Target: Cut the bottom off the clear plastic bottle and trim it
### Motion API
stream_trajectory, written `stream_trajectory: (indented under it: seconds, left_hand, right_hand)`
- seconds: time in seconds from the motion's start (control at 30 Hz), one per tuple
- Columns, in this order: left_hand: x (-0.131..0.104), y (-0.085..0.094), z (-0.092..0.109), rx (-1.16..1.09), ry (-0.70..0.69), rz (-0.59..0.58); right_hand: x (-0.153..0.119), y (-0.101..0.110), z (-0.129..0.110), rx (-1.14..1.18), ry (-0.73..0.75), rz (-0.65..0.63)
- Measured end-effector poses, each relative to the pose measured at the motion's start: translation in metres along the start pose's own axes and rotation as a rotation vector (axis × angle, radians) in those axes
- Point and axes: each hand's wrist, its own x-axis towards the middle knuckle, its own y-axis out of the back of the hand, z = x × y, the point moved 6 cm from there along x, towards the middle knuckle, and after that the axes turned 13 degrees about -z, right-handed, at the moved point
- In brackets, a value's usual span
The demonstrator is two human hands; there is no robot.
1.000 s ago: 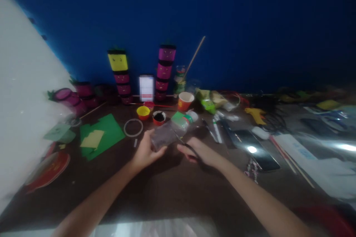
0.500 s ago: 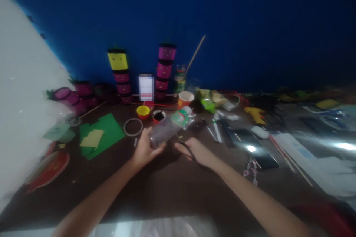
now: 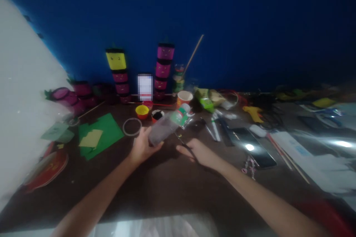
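Note:
My left hand (image 3: pixel 144 144) is wrapped round the lower end of a clear plastic bottle (image 3: pixel 161 130), which tilts up to the right and has a green label (image 3: pixel 182 117) near its far end. In my right hand (image 3: pixel 196 150) is a pair of scissors (image 3: pixel 187 146), dark-handled, its blades pointing up and left at the bottle's side. Blur hides whether the blades touch the plastic. Just behind the bottle stand a small cup with black contents (image 3: pixel 158 115) and a yellow cup (image 3: pixel 142 111).
Left lie a green sheet (image 3: pixel 111 127), a clear ring (image 3: pixel 132 126) and a red round piece (image 3: pixel 52 168). A paper cup (image 3: pixel 184 98), stacked purple figures (image 3: pixel 163 69) and an upright phone (image 3: pixel 145 87) stand behind. Right are a dark phone (image 3: pixel 258 153) and a yellow glue gun (image 3: pixel 253 113).
The view has shifted slightly, so the things on the table appear a little further left. Both hands keep their holds on the bottle and the scissors, which sit slightly further apart.

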Motion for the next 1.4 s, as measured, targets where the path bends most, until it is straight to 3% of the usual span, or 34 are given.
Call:
stream_trajectory:
  seconds: [0.2, 0.47, 0.63, 1.3, 1.4]
  left_hand:
    - [0.002, 0.009, 0.004, 0.071, -0.016, -0.014]
    - [-0.007, -0.004, 0.015, -0.085, -0.003, -0.041]
    - [-0.008, -0.003, 0.021, -0.129, -0.002, -0.085]
    - [0.001, 0.012, 0.009, 0.054, -0.047, -0.030]
    - [-0.001, 0.007, 0.012, 0.025, -0.025, -0.085]
  right_hand:
    - [-0.004, 0.001, 0.003, 0.022, -0.007, -0.009]
    - [0.000, -0.002, -0.003, 0.125, 0.104, -0.101]
    - [0.003, 0.004, -0.003, 0.092, 0.114, -0.171]
    - [-0.003, 0.002, -0.003, 0.032, 0.018, -0.046]
    - [-0.001, 0.001, -0.001, 0.082, 0.038, -0.077]
